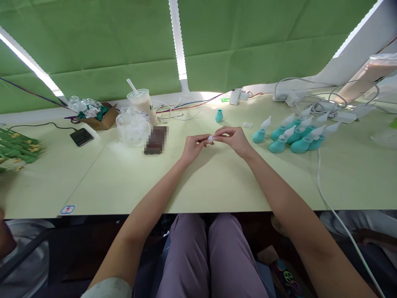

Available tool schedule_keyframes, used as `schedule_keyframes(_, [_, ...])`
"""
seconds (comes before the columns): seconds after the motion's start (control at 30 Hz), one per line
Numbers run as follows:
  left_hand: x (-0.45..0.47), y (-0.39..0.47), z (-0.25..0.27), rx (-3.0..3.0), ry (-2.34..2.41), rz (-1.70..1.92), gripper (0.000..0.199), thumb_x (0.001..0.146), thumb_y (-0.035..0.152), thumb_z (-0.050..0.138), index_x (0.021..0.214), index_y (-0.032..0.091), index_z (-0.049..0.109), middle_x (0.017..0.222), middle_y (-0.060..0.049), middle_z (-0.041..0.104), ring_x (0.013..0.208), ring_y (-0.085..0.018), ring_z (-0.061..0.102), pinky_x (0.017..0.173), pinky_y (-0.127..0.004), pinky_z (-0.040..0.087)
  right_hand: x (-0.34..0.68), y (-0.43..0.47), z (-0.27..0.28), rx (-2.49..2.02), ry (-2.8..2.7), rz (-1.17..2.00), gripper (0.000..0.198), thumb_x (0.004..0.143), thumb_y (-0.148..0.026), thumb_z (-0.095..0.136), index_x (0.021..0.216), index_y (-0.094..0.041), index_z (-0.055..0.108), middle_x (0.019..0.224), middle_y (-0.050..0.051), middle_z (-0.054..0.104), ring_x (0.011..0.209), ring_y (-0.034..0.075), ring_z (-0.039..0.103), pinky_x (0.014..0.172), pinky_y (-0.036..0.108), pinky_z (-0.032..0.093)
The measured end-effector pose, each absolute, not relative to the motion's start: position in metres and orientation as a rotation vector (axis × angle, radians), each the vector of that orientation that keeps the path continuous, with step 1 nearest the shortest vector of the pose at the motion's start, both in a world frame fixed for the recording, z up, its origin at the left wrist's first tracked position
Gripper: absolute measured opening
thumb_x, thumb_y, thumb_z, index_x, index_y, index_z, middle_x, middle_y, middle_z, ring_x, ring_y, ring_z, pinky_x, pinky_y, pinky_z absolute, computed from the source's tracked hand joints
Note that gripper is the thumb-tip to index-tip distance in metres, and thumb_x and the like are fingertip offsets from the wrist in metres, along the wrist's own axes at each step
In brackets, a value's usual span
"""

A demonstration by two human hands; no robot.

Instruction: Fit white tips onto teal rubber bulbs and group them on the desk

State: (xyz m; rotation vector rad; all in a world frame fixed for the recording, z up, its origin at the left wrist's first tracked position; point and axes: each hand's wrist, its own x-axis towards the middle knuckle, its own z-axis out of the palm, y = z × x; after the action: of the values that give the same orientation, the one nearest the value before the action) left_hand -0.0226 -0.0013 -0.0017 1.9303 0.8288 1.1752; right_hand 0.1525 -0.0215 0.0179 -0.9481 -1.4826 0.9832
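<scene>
Over the middle of the table, my left hand [196, 145] and my right hand [232, 139] meet at a small white piece [211, 139]. Fingers of both hands are pinched on it; its exact shape is mostly covered. Just beyond them a teal squeeze bulb [218, 116] stands upright without a tip. To the right of my right hand is a group of several teal bulbs with white pointed tips, the closest being this bulb syringe [259, 135]. A small clear piece [247, 124] lies between my right hand and that group.
Left of my hands are a phone-like pixelated object [156, 140], a clear plastic bag [132, 128], a drink cup with a straw [143, 105] and a cardboard box [104, 118]. White cables and adapters [322, 108] lie back right. One cord [328, 203] hangs over the front edge. People sit at both sides.
</scene>
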Motion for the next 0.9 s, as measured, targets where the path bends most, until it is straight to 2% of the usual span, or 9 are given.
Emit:
schedule_keyframes(0.23, [-0.023,-0.001,-0.001,1.974,0.839,1.193,0.03,0.082,0.037,0.056,0.094,0.015,0.072,0.079,-0.005,0.07,0.064,-0.009,0.055,0.063,-0.021,0.048,0.152,-0.021,0.018,-0.924,-1.448,0.969,0.028,0.056,-0.045,0.079,0.068,-0.022,0.071,0.082,0.004,0.064,0.084,0.019,0.059,0.082,0.036,0.046])
schedule_keyframes(0.4, [-0.023,-0.002,-0.004,2.064,0.852,1.191,0.026,0.084,0.03,0.053,0.093,0.016,0.072,0.073,-0.003,0.07,0.059,-0.009,0.054,0.061,-0.02,0.045,0.157,-0.018,0.015,-0.992,-1.491,1.036,0.031,0.056,-0.047,0.078,0.069,-0.019,0.071,0.08,0.004,0.066,0.083,0.02,0.059,0.083,0.035,0.045])
schedule_keyframes(0.67, [-0.023,-0.002,-0.011,2.085,0.926,1.191,0.021,0.08,0.021,0.055,0.091,0.017,0.073,0.072,-0.002,0.07,0.059,-0.008,0.054,0.059,-0.019,0.044,0.158,-0.012,0.003,-1.015,-1.421,1.182,0.037,0.05,-0.047,0.081,0.07,-0.018,0.07,0.076,0.004,0.067,0.08,0.019,0.059,0.08,0.034,0.045])
schedule_keyframes(0.9, [-0.019,-0.007,-0.007,1.99,0.933,1.193,0.021,0.08,0.024,0.055,0.089,0.016,0.073,0.071,-0.002,0.07,0.054,-0.008,0.05,0.058,-0.02,0.045,0.156,-0.014,0.001,-0.977,-1.313,1.281,0.039,0.046,-0.046,0.084,0.069,-0.018,0.069,0.075,0.004,0.066,0.079,0.019,0.06,0.08,0.035,0.046])
